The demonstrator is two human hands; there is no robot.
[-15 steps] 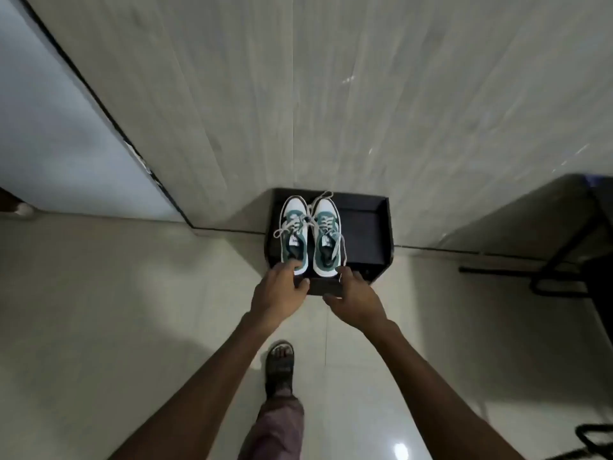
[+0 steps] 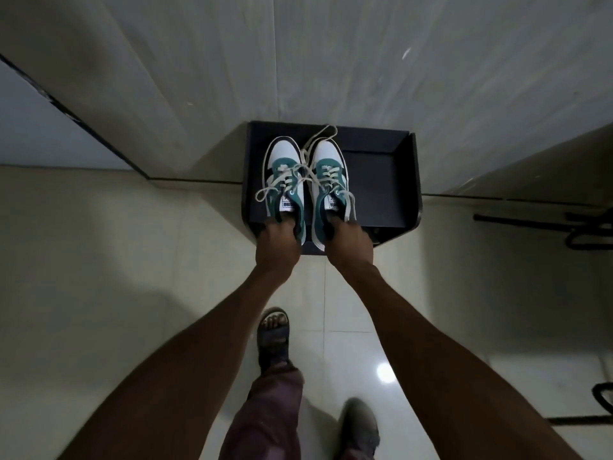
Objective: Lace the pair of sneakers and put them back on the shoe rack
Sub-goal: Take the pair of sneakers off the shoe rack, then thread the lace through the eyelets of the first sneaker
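Note:
Two white and teal sneakers stand side by side, toes toward the wall, on the left half of the black shoe rack (image 2: 381,174). Their pale laces hang loose and tangle between the two shoes. My left hand (image 2: 277,249) grips the heel of the left sneaker (image 2: 283,180), with fingers hooked inside its opening. The heel of the right sneaker (image 2: 330,184) is gripped the same way by my right hand (image 2: 350,247). Both heels are partly hidden by my fingers.
The rack stands against a pale tiled wall, with its right half bare. A dark metal frame (image 2: 544,224) lies on the floor to the right. My sandalled foot (image 2: 273,340) and the other foot (image 2: 360,426) stand on the glossy tiles below the rack.
My hands have moved forward from the rack's front edge and now have fingers inside the sneakers' openings. The view has drawn closer to the rack.

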